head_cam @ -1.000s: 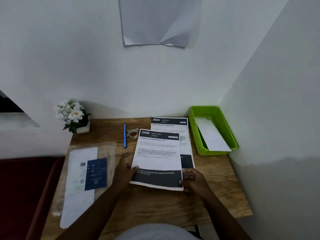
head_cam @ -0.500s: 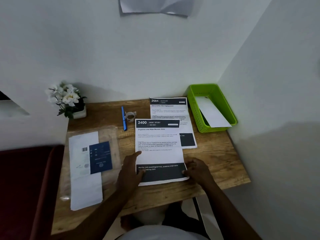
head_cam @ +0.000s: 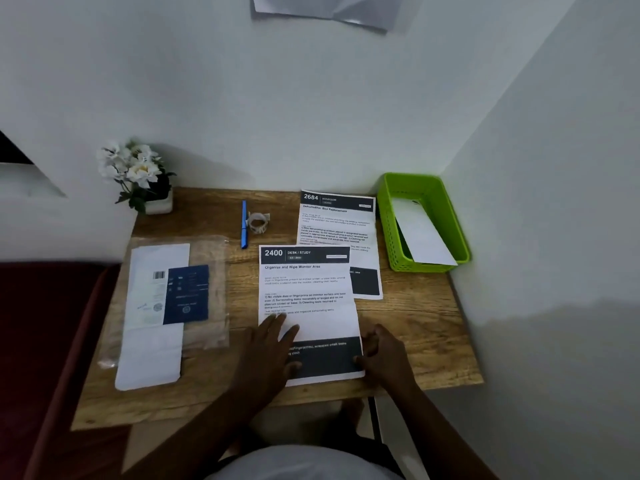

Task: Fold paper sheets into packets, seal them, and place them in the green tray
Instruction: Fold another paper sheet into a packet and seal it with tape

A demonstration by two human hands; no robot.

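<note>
Where the left hand [head_cam: 268, 351] lies flat, its fingers [head_cam: 277, 323] straight and spread, it presses the near left part of the printed sheet headed 2400 [head_cam: 308, 299] against the wooden desk [head_cam: 415, 323]. Right hand [head_cam: 384, 351]: fingers curled, pinching the same sheet's near right edge at the dark band. Sheet: unfolded, flat, at the desk's near middle. Second printed sheet headed 2684 [head_cam: 337, 223]: at 1 o'clock from the first, its near left corner tucked under it. Green tray [head_cam: 388, 209]: at 2 o'clock, in the desk's far right corner, holding one folded white packet [head_cam: 420, 233] leaning on its near rim. Blue pen [head_cam: 244, 223] and small tape roll [head_cam: 258, 223]: at 11 o'clock, side by side. Clear bag with white and dark blue papers [head_cam: 166, 299]: at 9 o'clock. White flowers in pot [head_cam: 138, 174]: far left corner.
</note>
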